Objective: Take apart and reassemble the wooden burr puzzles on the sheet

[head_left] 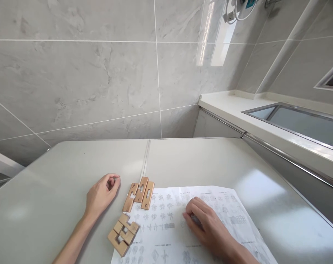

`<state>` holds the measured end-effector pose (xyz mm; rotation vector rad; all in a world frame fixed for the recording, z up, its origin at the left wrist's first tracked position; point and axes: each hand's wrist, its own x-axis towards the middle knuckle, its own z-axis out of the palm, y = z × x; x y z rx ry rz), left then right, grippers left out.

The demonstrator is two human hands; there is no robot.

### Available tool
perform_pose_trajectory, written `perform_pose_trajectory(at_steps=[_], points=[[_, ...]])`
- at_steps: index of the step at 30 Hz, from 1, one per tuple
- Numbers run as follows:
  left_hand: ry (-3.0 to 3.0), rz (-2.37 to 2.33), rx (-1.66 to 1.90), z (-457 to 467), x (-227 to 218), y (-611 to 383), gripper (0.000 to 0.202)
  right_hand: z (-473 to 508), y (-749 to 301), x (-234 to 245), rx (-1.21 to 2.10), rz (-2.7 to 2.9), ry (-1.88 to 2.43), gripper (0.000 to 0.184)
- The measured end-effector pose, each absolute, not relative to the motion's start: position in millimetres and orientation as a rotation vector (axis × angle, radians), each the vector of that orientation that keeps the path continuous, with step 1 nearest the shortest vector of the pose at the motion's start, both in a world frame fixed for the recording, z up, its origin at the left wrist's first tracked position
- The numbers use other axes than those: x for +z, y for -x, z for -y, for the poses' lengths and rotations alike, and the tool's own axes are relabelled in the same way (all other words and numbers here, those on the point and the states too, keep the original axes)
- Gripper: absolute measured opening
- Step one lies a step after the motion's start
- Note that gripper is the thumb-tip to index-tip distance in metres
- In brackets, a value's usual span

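My left hand [102, 194] rests on the grey table, fingers curled loosely inward, holding nothing that shows. Just right of it lie three notched wooden puzzle bars [139, 193] side by side, with numbers on them. Nearer me, a second cluster of interlocked wooden pieces [123, 234] sits at the left edge of a printed sheet [166, 223] full of small diagrams. My right hand [206, 225] lies on that sheet with its fingers curled down onto the paper.
The table [199, 161] has a seam down its middle and stands against a grey tiled wall. A white counter with a steel sink [301, 121] runs along the right, higher than the table.
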<state>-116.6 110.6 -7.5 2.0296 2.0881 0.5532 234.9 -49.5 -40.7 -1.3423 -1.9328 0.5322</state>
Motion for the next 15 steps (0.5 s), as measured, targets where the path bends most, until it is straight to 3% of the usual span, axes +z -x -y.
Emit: perform_pose_trajectory(at_steps=[8, 15], points=[[-2.057, -2.094, 0.537, -110.5, -8.3, 114.7, 0.029, 46.4, -236.1, -51.8, 0.365, 1.833, 1.389, 0.040], [-2.077, -2.103, 0.534, -109.6, -8.5, 111.8, 0.026, 42.1, -248.2, -63.5, 0.547, 1.456, 1.544, 0.045]])
